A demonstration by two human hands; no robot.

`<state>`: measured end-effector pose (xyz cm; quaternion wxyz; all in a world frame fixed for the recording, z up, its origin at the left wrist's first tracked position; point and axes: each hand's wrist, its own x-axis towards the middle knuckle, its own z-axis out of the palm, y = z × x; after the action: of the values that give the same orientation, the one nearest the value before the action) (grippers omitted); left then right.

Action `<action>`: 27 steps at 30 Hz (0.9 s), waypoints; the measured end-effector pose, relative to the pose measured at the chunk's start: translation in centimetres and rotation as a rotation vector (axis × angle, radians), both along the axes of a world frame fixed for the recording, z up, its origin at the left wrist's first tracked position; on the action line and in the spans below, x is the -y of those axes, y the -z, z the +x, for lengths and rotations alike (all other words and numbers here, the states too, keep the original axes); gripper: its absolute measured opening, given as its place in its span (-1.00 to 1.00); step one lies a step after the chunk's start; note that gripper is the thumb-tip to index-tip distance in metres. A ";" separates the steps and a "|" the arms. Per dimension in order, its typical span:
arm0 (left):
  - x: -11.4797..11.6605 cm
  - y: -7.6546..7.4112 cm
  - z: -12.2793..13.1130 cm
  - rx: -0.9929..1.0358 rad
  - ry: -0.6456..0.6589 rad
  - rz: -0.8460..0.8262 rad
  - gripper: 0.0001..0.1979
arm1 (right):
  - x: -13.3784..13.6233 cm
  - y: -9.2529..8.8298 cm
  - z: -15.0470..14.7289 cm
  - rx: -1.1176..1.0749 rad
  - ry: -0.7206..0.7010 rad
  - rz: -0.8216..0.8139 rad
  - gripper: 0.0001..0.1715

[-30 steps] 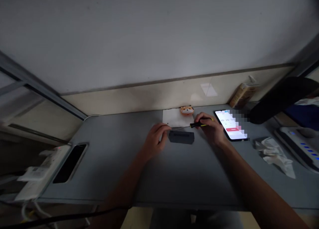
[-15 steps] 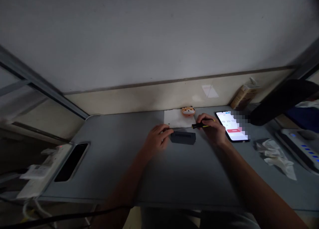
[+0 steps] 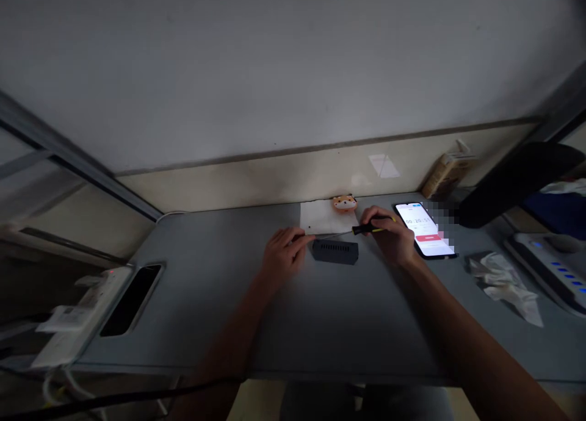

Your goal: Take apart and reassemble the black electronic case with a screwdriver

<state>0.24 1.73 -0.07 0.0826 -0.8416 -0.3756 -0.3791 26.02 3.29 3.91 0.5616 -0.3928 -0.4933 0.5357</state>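
Note:
My right hand (image 3: 389, 235) is closed around the black and yellow handle of a screwdriver (image 3: 362, 229). The thin shaft points left, with its tip over the left end of a dark, slotted box (image 3: 336, 253) on the desk. My left hand (image 3: 284, 250) rests just left of that box, index finger stretched toward the screwdriver's tip and the other fingers loosely bent. Nothing shows in it. A white sheet (image 3: 315, 216) with a small dark speck lies behind the box. On the sheet's back right corner sits an orange animal-faced case (image 3: 344, 204).
A lit phone (image 3: 423, 229) showing a timer lies right of my right hand. Beyond it are crumpled tissue (image 3: 506, 287), a grey device with blue lights (image 3: 553, 274), a carton (image 3: 446, 174) and a black cylindrical object (image 3: 517, 183). A dark phone (image 3: 132, 300) and a power strip (image 3: 86, 314) lie left.
My left hand has drawn back slightly to the left from the box's end, its index finger now straighter. The screwdriver stays in my right hand, nearly in place.

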 end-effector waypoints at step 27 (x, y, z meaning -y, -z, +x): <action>0.3 -1.3 1.4 -0.050 0.073 0.105 -0.66 | -0.7 3.5 -2.6 0.403 0.086 0.119 -0.47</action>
<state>1.62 1.39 1.21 0.1221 -0.8586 -0.3221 -0.3797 23.43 3.94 0.42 0.4964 -0.4786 -0.6092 0.3917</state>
